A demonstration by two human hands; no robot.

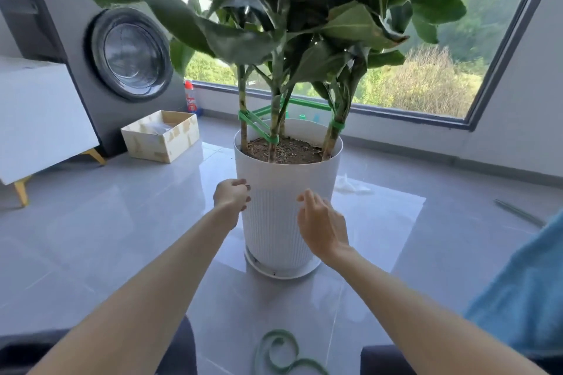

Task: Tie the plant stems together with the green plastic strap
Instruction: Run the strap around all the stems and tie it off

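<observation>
Both hands are at the white pot (283, 176) in mid-frame. The left hand (233, 198) is loosely curled at its left wall and holds nothing, and the right hand (323, 224) is open at its front. A green strap (257, 122) already links the stems (242, 91). A spare strap (275, 353) lies at bottom centre. If the person means to turn the pot, it should go slowly, with both palms flat on it.

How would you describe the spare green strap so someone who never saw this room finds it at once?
Start at the tall white ribbed pot mid-floor before the window. Come toward the camera to the bottom edge of the view: the loose strap lies on the grey tiles. It is dull green and curled in slack loops, unlike the brighter tied strap stretched between the stems.
</observation>
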